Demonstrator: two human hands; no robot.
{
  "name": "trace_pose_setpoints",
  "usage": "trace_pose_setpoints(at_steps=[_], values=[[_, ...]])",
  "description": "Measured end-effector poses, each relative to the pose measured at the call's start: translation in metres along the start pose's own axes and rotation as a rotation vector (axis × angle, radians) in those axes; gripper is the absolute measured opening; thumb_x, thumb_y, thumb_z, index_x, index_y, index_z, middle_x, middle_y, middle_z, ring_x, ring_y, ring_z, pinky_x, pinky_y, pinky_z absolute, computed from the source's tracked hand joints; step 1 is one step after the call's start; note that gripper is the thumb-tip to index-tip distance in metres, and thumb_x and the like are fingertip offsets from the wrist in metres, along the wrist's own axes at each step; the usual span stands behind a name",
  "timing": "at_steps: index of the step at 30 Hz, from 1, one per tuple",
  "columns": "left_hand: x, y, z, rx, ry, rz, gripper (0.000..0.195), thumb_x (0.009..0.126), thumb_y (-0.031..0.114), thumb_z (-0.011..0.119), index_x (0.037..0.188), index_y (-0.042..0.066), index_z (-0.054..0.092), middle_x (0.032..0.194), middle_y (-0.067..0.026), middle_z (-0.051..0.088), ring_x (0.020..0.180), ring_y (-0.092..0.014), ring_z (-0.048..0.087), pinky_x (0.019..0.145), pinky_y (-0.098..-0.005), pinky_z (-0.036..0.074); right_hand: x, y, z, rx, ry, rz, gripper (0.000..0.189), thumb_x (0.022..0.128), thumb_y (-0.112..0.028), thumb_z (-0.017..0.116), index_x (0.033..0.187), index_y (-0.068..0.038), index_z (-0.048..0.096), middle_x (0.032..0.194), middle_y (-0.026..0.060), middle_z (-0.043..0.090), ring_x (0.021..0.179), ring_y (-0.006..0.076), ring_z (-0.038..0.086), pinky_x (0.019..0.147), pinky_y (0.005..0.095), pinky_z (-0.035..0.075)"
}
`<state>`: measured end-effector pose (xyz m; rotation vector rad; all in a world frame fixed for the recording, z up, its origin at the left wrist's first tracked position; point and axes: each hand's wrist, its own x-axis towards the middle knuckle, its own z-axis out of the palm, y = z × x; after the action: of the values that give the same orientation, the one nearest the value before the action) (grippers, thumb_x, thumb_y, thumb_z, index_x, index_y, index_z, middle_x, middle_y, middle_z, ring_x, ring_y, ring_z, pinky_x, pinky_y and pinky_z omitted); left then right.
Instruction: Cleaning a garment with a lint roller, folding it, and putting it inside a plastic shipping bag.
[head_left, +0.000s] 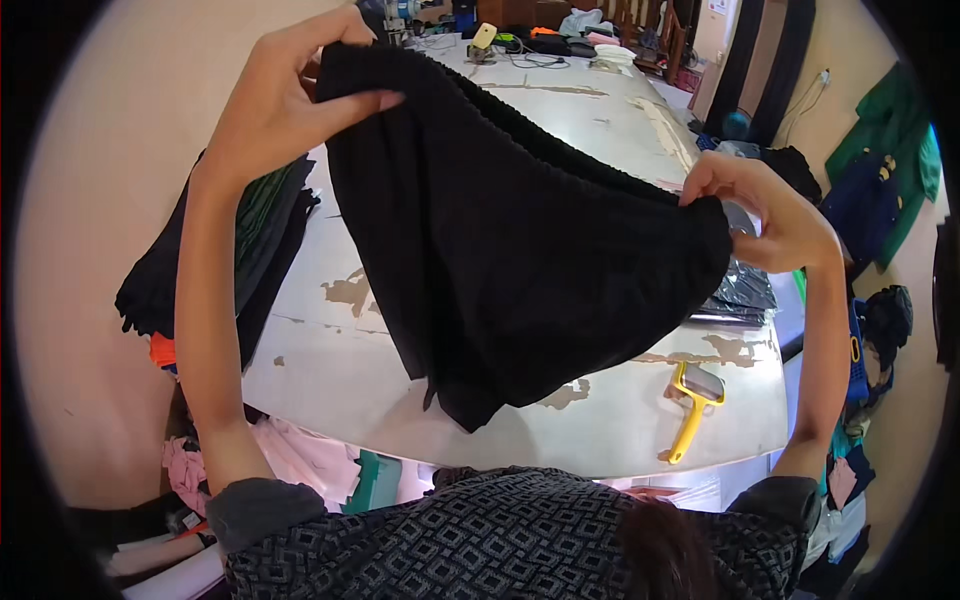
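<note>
A black garment with a gathered elastic waistband (525, 247), which looks like shorts, hangs in the air above the table. My left hand (300, 97) pinches one end of its waistband at the upper left, thumb laid over the front. At the other end, lower and to the right, the fingers of my right hand (772, 210) grip the band. Between the hands the waist opening gapes a little, and the cloth droops in folds. A yellow-handled lint roller (694, 412) lies on the table, below and left of my right hand.
The white worktable (315, 367) has peeling patches. Dark folded garments (274, 240) are stacked at its left edge, plastic-wrapped packs (739, 296) at the right. Cloth piles and a machine (401, 11) stand at the far end. Green and navy clothes (874, 172) hang on the right wall.
</note>
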<state>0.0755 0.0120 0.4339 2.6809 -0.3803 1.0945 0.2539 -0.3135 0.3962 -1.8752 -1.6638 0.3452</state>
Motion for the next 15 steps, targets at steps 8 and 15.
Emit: trace_pose_setpoints(at_steps=[8,15], values=[[0.006,-0.025,0.001,-0.036,0.001,-0.078,0.018,0.071,-0.001,0.066,0.080,0.005,0.051,0.074,0.0017,0.050,0.070,-0.006,0.046,0.065,-0.0204,0.038,0.034,0.022,0.036,-0.243,0.205,-0.041,0.043,0.065,-0.024,0.076,0.089,-0.004,0.046,0.074,0.0054,0.045,0.067,0.0157,0.041,0.062,0.0269,0.037],[0.040,-0.071,0.008,0.164,-0.226,0.099,0.025,0.074,0.006,0.066,0.088,0.002,0.046,0.078,-0.0019,0.045,0.071,-0.010,0.045,0.062,-0.0261,0.044,0.074,0.085,-0.056,-0.667,0.518,-0.204,0.030,0.071,-0.010,0.070,0.095,0.000,0.055,0.087,0.0096,0.051,0.085,0.0219,0.051,0.076,0.0276,0.039]])
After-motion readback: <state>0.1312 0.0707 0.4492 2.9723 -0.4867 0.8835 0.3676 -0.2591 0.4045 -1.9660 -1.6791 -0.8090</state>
